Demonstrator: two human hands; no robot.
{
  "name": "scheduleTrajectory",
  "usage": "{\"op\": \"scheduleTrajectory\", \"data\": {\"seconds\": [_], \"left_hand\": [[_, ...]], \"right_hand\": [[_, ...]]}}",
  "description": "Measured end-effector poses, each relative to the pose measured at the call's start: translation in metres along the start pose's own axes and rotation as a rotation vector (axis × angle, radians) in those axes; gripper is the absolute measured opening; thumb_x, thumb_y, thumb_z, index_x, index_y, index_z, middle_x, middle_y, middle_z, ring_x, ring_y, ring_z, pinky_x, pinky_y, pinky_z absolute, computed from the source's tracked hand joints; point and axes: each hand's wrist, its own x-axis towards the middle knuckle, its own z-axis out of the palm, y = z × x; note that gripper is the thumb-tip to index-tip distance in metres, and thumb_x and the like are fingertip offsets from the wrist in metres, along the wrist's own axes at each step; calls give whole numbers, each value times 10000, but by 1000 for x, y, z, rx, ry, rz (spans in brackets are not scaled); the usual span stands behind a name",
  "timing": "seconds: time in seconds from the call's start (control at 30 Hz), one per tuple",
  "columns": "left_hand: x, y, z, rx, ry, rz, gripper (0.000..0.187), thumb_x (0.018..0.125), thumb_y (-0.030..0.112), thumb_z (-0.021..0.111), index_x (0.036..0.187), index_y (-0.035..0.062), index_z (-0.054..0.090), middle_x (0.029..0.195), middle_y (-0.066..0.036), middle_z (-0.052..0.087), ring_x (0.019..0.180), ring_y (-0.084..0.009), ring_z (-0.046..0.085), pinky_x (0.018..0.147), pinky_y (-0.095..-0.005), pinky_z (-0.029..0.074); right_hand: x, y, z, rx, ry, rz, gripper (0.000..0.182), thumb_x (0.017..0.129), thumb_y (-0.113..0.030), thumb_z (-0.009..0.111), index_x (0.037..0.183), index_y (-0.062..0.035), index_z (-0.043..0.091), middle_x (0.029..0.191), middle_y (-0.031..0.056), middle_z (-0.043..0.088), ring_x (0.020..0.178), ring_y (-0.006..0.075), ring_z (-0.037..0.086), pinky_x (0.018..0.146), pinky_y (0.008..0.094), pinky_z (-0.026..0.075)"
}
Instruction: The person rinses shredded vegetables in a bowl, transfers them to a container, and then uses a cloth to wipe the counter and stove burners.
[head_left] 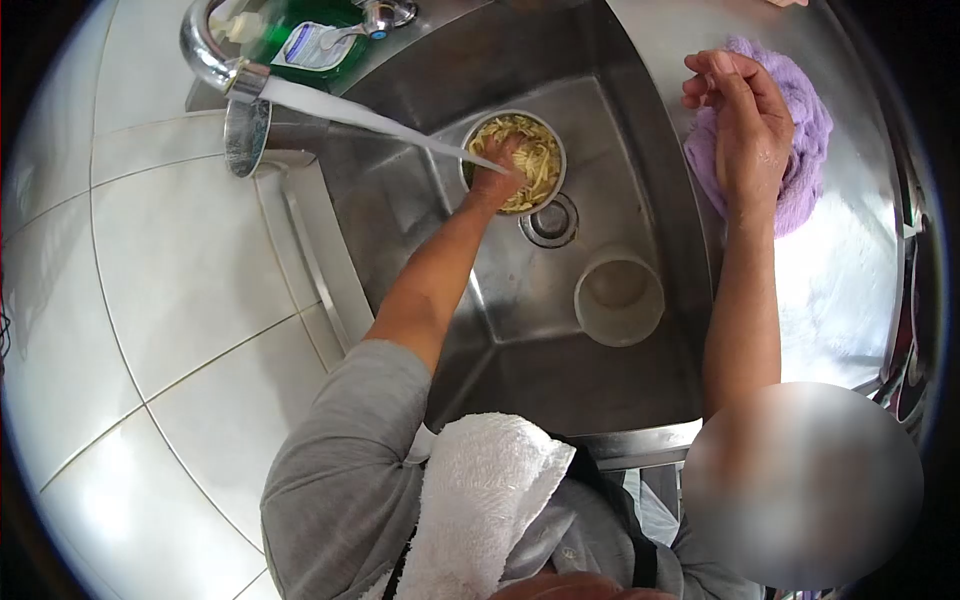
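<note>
A round steel bowl [556,140] full of pale yellow shredded strands [540,165] stands in the steel sink [560,370], just above the drain [550,222]. My left hand [497,175] is pushed into the strands, fingers closed among them, while a stream of water [360,115] from the tap [205,50] runs onto hand and bowl. On the steel drainboard, my right hand [750,130] lies on a fluffy purple cloth [805,150] with its fingers curled over the far edge.
An empty beige cup [618,298] sits in the sink near the drain. A green bottle [310,40] stands behind the tap. White tiled counter [170,300] lies to the left. A white towel [480,500] hangs over my shoulder.
</note>
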Motion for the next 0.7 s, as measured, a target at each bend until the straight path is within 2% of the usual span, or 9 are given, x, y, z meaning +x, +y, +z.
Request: {"op": "scheduleTrajectory", "data": {"seconds": [0.1,0.13,0.23,0.33,0.43,0.53,0.63,0.7], "left_hand": [[11,-6,-15,-179,-47,-158,616,701,166,678,1279,110,470,1235,-236,513,1205,-367,457,996,-411,401],[15,-7,-15,-270,-2,-242,592,701,155,678,1258,83,488,1212,-189,555,1151,-321,519,966,-383,423],[4,11,-49,-622,-50,-320,547,703,112,650,1235,82,528,1226,-213,534,1166,-341,497,1007,-390,386],[14,-2,-36,-383,83,-241,553,692,106,681,1223,69,535,1250,-186,536,1175,-312,506,976,-374,416],[0,17,-63,-142,-88,-157,477,698,82,681,1161,61,569,1188,-173,568,1092,-323,553,915,-379,458],[-8,32,-98,-399,-205,-296,387,744,75,678,1123,80,597,1155,-163,586,964,-280,615,851,-335,493],[-8,-13,-54,-389,158,-73,245,783,50,624,1022,94,651,1083,-151,622,933,-273,620,843,-331,491],[-15,-14,-44,-228,18,-13,218,808,49,589,1010,96,656,1028,-140,646,928,-263,626,827,-333,491]], "right_hand": [[1,1,0,19,9,3,181,879,-144,596,909,29,638,868,99,660,726,132,593,672,273,504],[0,0,0,25,8,9,180,879,-143,596,912,29,638,870,98,659,727,132,593,674,274,504],[1,2,-2,40,-7,7,180,878,-141,595,919,30,636,875,98,659,729,132,591,678,275,504],[2,3,-4,64,-17,12,183,880,-142,594,922,31,634,883,102,659,730,136,593,683,277,503],[3,0,-5,58,-24,18,187,885,-144,592,927,33,633,888,105,659,736,141,597,685,278,503],[3,4,-7,78,-21,13,187,888,-141,587,930,35,632,889,107,657,740,144,599,683,279,504],[4,3,-6,98,-19,12,183,889,-135,584,929,37,630,889,109,656,739,146,601,682,279,504],[3,4,-7,104,-14,14,179,887,-133,585,926,36,630,891,111,657,739,147,601,682,280,504]]}}
